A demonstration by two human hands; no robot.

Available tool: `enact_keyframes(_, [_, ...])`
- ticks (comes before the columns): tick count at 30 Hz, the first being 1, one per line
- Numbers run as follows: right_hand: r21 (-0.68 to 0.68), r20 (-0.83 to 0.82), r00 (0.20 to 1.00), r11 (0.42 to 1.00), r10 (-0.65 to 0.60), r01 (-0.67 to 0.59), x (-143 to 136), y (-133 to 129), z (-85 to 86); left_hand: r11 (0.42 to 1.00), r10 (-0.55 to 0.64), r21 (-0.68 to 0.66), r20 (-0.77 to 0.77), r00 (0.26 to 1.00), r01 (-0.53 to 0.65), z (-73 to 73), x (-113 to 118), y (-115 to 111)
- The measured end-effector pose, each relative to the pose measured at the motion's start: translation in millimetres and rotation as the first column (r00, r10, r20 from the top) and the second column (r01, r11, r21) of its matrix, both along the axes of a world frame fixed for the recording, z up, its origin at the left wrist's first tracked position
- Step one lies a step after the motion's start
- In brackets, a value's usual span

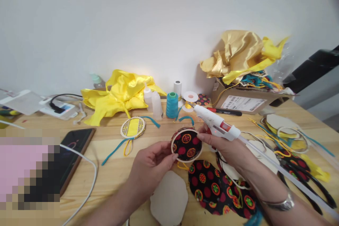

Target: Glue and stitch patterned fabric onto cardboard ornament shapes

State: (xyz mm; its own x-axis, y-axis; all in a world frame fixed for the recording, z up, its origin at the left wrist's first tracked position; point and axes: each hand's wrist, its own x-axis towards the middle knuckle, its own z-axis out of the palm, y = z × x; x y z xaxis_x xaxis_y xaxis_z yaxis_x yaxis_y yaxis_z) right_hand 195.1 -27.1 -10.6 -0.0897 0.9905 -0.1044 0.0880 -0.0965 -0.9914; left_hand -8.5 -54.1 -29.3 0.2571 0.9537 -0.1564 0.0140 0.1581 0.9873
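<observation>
I see the bench (111,171) | cardboard box (243,103), back right | white glue gun (218,123) at right hand (225,146), I can't tell if gripped | left hand (152,159) and right hand pinching opposite sides of a round frame (188,161) with dark patterned cloth (186,144), held between them over the bench | blue thread spool (172,106) behind it

Phone (76,150) left of hoop (186,145); glue gun (218,123) right; spool (172,106) behind; carton (242,100) farther right; fabric (241,53) atop carton.
</observation>
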Motion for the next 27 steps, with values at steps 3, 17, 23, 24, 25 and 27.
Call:
enact_keyframes(3, [0.003,-0.030,0.999,1.000,0.021,-0.021,1,0,-1.4,0.969,0.091,0.243,-0.198,0.976,-0.041,-0.1,-2,-2])
enact_keyframes(17, [0.147,-0.184,0.980,0.983,-0.080,0.107,10,5,-10.8,0.817,0.399,0.566,-0.415,0.817,-0.111,-1.6,-9,-2])
enact_keyframes(23, [0.148,-0.186,0.975,0.978,-0.120,0.149,11,5,-13.7,0.904,0.422,0.163,-0.184,0.888,-0.396,13.3,-14,12])
enact_keyframes(24, [0.147,-0.175,0.977,0.978,-0.120,0.147,12,4,-14.7,0.891,0.452,0.102,-0.123,0.884,-0.442,15.6,-18,16])
enact_keyframes(25, [0.146,-0.167,0.979,0.979,-0.116,0.141,12,4,-15.7,0.872,0.488,0.057,-0.053,0.871,-0.486,17.5,-23,20])
enact_keyframes(27, [0.149,-0.156,0.982,0.980,-0.111,0.134,12,3,-17.0,0.839,0.541,0.003,0.101,0.835,-0.544,20.4,-35,28])
